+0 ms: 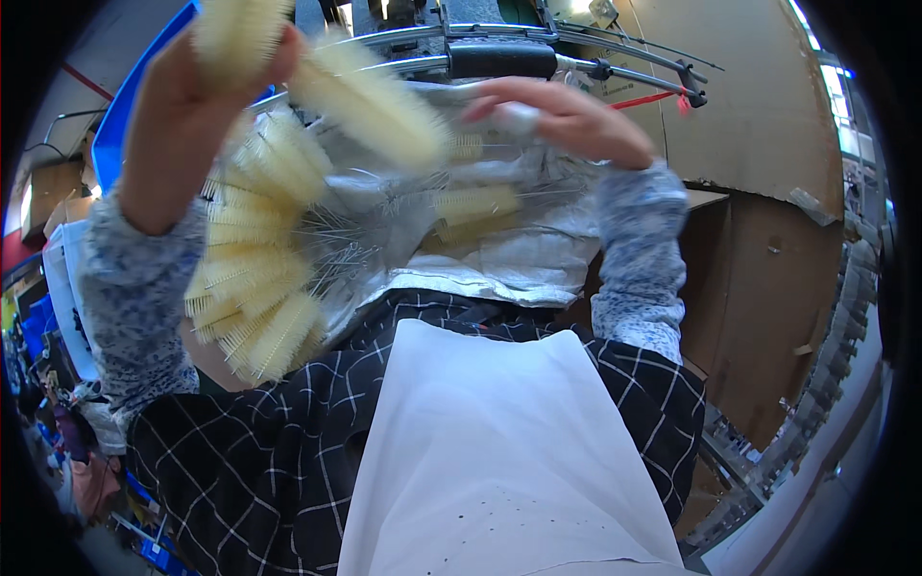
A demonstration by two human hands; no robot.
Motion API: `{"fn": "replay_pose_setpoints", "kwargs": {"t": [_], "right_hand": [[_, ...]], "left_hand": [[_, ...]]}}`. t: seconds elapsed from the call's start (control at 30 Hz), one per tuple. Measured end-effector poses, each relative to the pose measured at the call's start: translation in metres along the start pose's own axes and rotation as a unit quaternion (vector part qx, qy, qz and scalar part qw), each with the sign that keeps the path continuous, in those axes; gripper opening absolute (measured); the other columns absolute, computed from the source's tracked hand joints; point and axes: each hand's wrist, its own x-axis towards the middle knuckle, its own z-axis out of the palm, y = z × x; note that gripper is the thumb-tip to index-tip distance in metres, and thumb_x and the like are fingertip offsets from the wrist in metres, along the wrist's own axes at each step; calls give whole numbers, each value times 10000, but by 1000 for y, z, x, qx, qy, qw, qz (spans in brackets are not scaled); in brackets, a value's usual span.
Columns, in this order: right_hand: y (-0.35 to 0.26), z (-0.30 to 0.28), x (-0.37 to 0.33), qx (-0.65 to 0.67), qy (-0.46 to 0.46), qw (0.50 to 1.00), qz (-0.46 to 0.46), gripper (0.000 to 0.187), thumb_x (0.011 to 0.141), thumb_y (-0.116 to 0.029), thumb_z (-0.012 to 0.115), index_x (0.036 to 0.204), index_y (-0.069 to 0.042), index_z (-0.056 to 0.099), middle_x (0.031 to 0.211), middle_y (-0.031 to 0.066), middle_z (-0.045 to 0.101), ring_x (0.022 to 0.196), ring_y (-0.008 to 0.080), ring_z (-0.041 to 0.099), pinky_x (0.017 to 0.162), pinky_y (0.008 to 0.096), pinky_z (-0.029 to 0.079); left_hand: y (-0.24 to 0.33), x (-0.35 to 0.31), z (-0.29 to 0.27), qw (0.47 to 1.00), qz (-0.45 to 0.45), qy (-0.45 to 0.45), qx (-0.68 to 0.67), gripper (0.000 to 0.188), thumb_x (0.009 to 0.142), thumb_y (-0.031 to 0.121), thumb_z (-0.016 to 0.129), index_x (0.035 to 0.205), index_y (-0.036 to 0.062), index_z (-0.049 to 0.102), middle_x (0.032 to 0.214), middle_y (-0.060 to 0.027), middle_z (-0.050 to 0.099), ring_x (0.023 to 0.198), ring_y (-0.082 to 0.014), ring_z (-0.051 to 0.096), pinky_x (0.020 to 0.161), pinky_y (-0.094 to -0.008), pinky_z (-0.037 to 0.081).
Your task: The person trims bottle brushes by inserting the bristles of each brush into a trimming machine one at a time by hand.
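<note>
My left hand (197, 106) is raised at the upper left, closed around a cream bristle brush (240, 38). A second cream brush (375, 106), smeared by motion, slants down and right from beside its fingers; whether they grip it too is unclear. My right hand (567, 120) hovers over the far edge of a whitish sheet (432, 278), fingers stretched leftward and nothing visible in them. One of its fingers wears a white wrap (519, 117). Below my left hand, several cream brushes (254, 250) lie fanned out, thin wire stems (336, 240) pointing inward. Another brush pair (471, 211) rests mid-sheet.
Beyond the sheet runs a metal bar frame with a black sleeve (501, 60) and a red tie (683, 101). Cardboard (749, 106) stands at the right. A blue bin (120, 125) is behind my left arm. White cloth (499, 451) and dark checked fabric (259, 451) cover my front.
</note>
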Motion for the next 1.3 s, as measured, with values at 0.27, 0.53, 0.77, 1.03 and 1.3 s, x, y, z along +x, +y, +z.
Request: {"fn": "replay_pose_setpoints", "kwargs": {"t": [0.27, 0.53, 0.77, 1.03, 1.3], "right_hand": [[-18, 65, 53, 284, 84, 954, -39, 370, 830, -221, 508, 1160, -67, 444, 1002, 73, 541, 909, 136, 527, 788, 278, 453], [86, -44, 76, -528, 397, 735, 152, 239, 818, -265, 431, 1019, -280, 561, 866, 25, 571, 841, 213, 489, 725, 362, 352], [87, -49, 87, -526, 381, 739, 178, 255, 834, -283, 427, 1052, -286, 558, 909, 14, 574, 857, 206, 482, 746, 370, 339], [91, -51, 88, -508, 375, 760, 154, 257, 842, -285, 428, 1066, -301, 551, 921, -3, 581, 846, 182, 479, 768, 357, 330], [119, -76, 104, -579, 317, 737, 143, 294, 847, -260, 431, 1129, -321, 485, 1101, -18, 499, 1110, 166, 351, 915, 422, 221]], "left_hand": [[-12, -22, -1, 978, 50, 16, 203, 221, 767, 49, 567, 973, -12, 516, 861, -85, 590, 743, -140, 563, 667, -254, 450], [-71, -32, -17, 924, -8, -83, 373, 262, 721, 35, 571, 969, -21, 507, 852, -161, 581, 808, -291, 565, 720, -319, 442], [-85, -29, -15, 932, -53, -101, 344, 226, 702, 50, 563, 922, 25, 519, 827, -167, 578, 792, -321, 547, 703, -366, 438], [-93, -22, -11, 949, -63, -100, 293, 235, 710, 57, 560, 940, 24, 522, 837, -175, 580, 787, -327, 548, 683, -372, 436], [-96, -16, -11, 928, -85, -166, 323, 210, 688, 40, 552, 893, 4, 528, 825, -177, 576, 790, -339, 542, 681, -379, 426]]}}
